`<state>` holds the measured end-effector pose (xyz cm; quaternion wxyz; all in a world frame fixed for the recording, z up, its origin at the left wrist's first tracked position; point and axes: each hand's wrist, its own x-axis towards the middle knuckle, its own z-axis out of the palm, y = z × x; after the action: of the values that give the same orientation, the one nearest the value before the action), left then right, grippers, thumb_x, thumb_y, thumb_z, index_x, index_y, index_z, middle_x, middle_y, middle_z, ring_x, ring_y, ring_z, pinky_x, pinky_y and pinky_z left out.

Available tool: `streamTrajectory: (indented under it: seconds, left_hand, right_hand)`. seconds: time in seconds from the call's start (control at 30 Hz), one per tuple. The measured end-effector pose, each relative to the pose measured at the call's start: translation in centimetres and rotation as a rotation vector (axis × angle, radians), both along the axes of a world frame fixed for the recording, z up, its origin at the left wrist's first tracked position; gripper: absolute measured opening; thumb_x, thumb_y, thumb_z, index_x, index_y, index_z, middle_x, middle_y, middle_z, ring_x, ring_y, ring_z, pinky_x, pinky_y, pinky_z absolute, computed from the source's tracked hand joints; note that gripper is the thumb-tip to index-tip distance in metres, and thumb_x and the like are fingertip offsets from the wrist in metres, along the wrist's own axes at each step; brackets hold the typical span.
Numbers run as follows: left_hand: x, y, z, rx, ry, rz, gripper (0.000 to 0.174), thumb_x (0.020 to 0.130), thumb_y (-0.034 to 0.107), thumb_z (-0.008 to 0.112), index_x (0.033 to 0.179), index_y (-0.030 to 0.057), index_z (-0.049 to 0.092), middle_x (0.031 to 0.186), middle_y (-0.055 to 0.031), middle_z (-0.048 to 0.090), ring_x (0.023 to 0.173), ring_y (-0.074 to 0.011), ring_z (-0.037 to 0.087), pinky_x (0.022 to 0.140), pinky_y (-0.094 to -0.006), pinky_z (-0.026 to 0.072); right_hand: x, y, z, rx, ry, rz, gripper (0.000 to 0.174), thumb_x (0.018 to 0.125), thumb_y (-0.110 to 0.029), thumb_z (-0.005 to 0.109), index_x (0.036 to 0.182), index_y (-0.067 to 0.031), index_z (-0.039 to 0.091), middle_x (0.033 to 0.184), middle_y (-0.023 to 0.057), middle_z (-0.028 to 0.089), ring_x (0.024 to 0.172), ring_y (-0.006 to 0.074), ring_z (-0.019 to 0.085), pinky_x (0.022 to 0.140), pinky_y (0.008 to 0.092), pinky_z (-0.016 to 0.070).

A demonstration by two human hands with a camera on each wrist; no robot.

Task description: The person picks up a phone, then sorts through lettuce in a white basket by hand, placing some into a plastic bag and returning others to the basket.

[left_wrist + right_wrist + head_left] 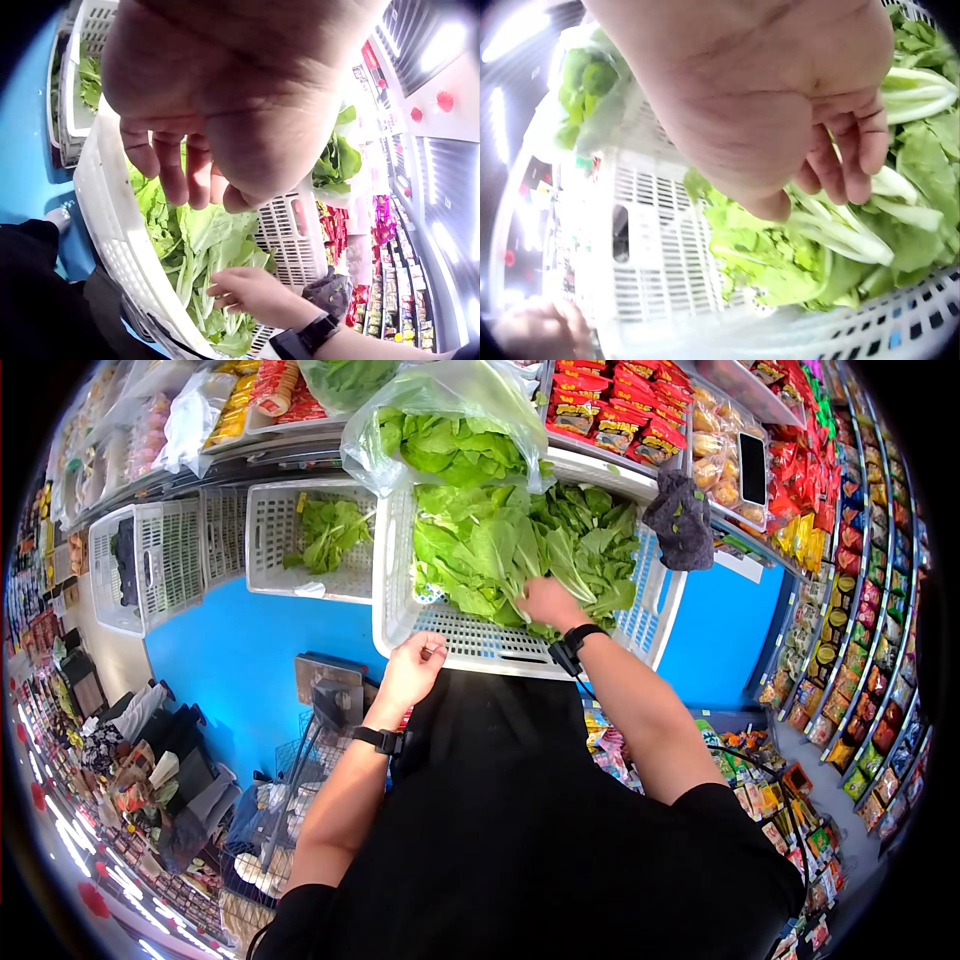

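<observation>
Leafy green vegetables [465,555] with pale stems fill much of a white slatted crate [383,580] in front of me. My right hand [552,603] is down at the stems near the crate's front side. In the right wrist view its fingers [851,161] bend loosely over the white stems [847,236], with none visibly pinched. At the front left corner of the crate is my left hand [413,663], its fingers loosely bent and holding nothing. A clear plastic bag [365,445] with more greens [455,450] inside sits at the crate's back edge.
Left of the crate stands a smaller white basket [268,575] with a few greens [335,535]. A dark grey cloth [680,520] hangs by the back right corner. Beyond are red snack packets [620,405] and a phone [752,468]. A wire cart [290,780] is behind left.
</observation>
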<state>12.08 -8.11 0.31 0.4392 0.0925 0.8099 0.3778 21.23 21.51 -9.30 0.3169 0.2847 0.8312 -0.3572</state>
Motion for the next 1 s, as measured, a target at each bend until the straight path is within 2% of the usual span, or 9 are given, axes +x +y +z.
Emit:
streamTrajectory:
  seconds: [0.07, 0.17, 0.23, 0.3, 0.43, 0.57, 0.73, 0.9, 1.0]
  left_hand:
    - [-0.1, -0.1, 0.5, -0.008, -0.001, 0.007, 0.022, 0.096, 0.012, 0.072, 0.116, 0.0015, 0.073, 0.1, -0.0121, 0.077, 0.084, -0.0199, 0.073, 0.079, -0.0341, 0.0586]
    - [-0.5, -0.9, 1.7, -0.013, 0.004, -0.016, 0.023, 0.096, 0.012, 0.072, 0.117, 0.0015, 0.073, 0.101, -0.012, 0.077, 0.085, -0.0203, 0.073, 0.08, -0.0343, 0.0582]
    - [-0.9, -1.7, 2.6, -0.077, -0.05, -0.021, 0.022, 0.099, 0.01, 0.073, 0.119, 0.0004, 0.072, 0.095, -0.005, 0.074, 0.085, -0.0125, 0.069, 0.08, -0.0295, 0.0577]
    - [-1.4, -2.7, 3.2, -0.067, -0.017, -0.028, 0.023, 0.098, 0.012, 0.073, 0.118, 0.0016, 0.072, 0.099, -0.0086, 0.076, 0.086, -0.0164, 0.071, 0.08, -0.0316, 0.0579]
    - [-3.2, -3.5, 3.3, 0.035, 0.025, -0.062, 0.025, 0.096, 0.014, 0.073, 0.118, 0.0024, 0.073, 0.104, -0.0127, 0.078, 0.088, -0.0202, 0.074, 0.082, -0.0336, 0.0584]
    - [-5.2, -1.4, 5.3, 0.072, -0.031, -0.18, 0.029, 0.099, 0.02, 0.072, 0.121, 0.0012, 0.072, 0.108, -0.0158, 0.078, 0.094, -0.0215, 0.075, 0.086, -0.0348, 0.0585]
    - [-6.2, 2.3, 5.5, 0.183, -0.235, -0.454, 0.032, 0.104, 0.024, 0.07, 0.126, 0.0005, 0.072, 0.113, -0.0101, 0.077, 0.103, -0.0154, 0.071, 0.092, -0.0315, 0.0557]
    - [-6.6, 5.0, 10.0, 0.426, -0.27, -0.401, 0.04, 0.101, 0.024, 0.077, 0.129, -0.0029, 0.069, 0.109, -0.0075, 0.077, 0.096, -0.0124, 0.068, 0.086, -0.0297, 0.0553]
    - [-8.0, 5.2, 13.2, 0.393, -0.202, -0.394, 0.042, 0.095, 0.024, 0.082, 0.126, -0.0028, 0.07, 0.111, -0.0119, 0.078, 0.098, -0.0173, 0.074, 0.087, -0.034, 0.0589]
  right_hand:
    - [1.2, -1.8, -0.9, 0.024, -0.222, 0.124, 0.04, 0.089, -0.034, 0.077, 0.11, -0.0006, 0.074, 0.115, 0.0252, 0.075, 0.105, 0.0422, 0.074, 0.091, 0.0502, 0.06]
    - [1.8, -3.5, -2.8, 0.088, -0.203, 0.086, 0.041, 0.089, -0.036, 0.077, 0.106, 0.0016, 0.073, 0.112, 0.0263, 0.076, 0.106, 0.0435, 0.074, 0.091, 0.0505, 0.0602]
    - [2.1, -4.1, -4.9, 0.091, -0.186, 0.032, 0.04, 0.088, -0.035, 0.077, 0.106, 0.0015, 0.073, 0.11, 0.0263, 0.076, 0.106, 0.0426, 0.074, 0.092, 0.0504, 0.06]
    - [1.8, -3.9, -5.6, 0.038, -0.197, -0.043, 0.034, 0.086, -0.03, 0.074, 0.101, 0.0004, 0.073, 0.102, 0.0255, 0.076, 0.101, 0.0392, 0.075, 0.088, 0.0476, 0.0596]
    - [1.4, -2.8, -1.2, -0.123, 0.073, -0.174, 0.031, 0.085, -0.026, 0.067, 0.098, 0.0019, 0.072, 0.103, 0.0266, 0.075, 0.096, 0.0422, 0.072, 0.086, 0.0464, 0.0572]
    - [2.4, -2.7, 5.9, -0.627, 0.158, -0.555, 0.013, 0.093, -0.01, 0.067, 0.1, 0.0005, 0.066, 0.087, 0.0053, 0.07, 0.081, 0.013, 0.071, 0.069, 0.0295, 0.0575]
    - [2.0, -5.6, 16.3, -0.766, 0.293, -0.688, 0.015, 0.097, -0.004, 0.065, 0.111, 0.0, 0.066, 0.101, 0.0057, 0.073, 0.086, 0.0139, 0.072, 0.079, 0.0292, 0.0588]
    - [2.0, -8.9, 20.7, -1.001, 0.465, -0.848, 0.025, 0.105, -0.011, 0.065, 0.128, -0.0009, 0.068, 0.115, 0.0029, 0.073, 0.102, 0.0115, 0.069, 0.09, 0.0305, 0.0573]
    - [1.5, -9.8, 22.5, -0.89, 0.555, -0.843, 0.023, 0.105, -0.011, 0.066, 0.126, -0.0012, 0.07, 0.117, 0.0029, 0.073, 0.103, 0.0109, 0.068, 0.089, 0.0301, 0.0574]
